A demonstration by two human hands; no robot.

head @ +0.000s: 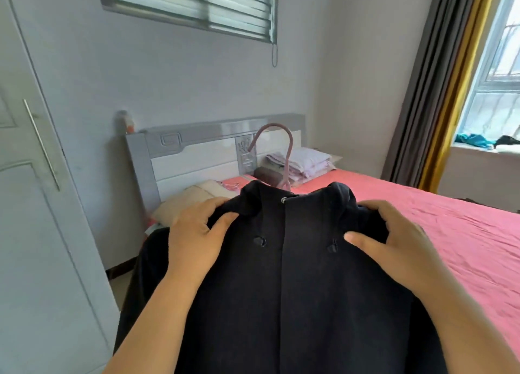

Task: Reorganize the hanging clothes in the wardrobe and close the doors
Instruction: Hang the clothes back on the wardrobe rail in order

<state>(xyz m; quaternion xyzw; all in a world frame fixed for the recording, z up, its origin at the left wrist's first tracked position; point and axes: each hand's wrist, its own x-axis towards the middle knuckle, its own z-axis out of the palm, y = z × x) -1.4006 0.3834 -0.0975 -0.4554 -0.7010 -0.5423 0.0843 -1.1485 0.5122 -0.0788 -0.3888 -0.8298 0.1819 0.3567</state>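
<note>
A dark navy hooded jacket (284,289) hangs in front of me on a pink hanger whose hook (277,145) sticks up above the collar. My left hand (197,233) grips the jacket's left shoulder, thumb on the front and fingers curled over the top. On the other side, my right hand (394,235) holds the right shoulder the same way. The wardrobe door (36,204), pale grey with a long metal handle (42,145), stands at the far left; its inside is out of view.
A bed with a pink sheet (436,233) fills the right side behind the jacket, with folded laundry (304,162) and a pillow (194,196) by the grey headboard (197,148). Grey and yellow curtains (439,92) hang by a window at the right.
</note>
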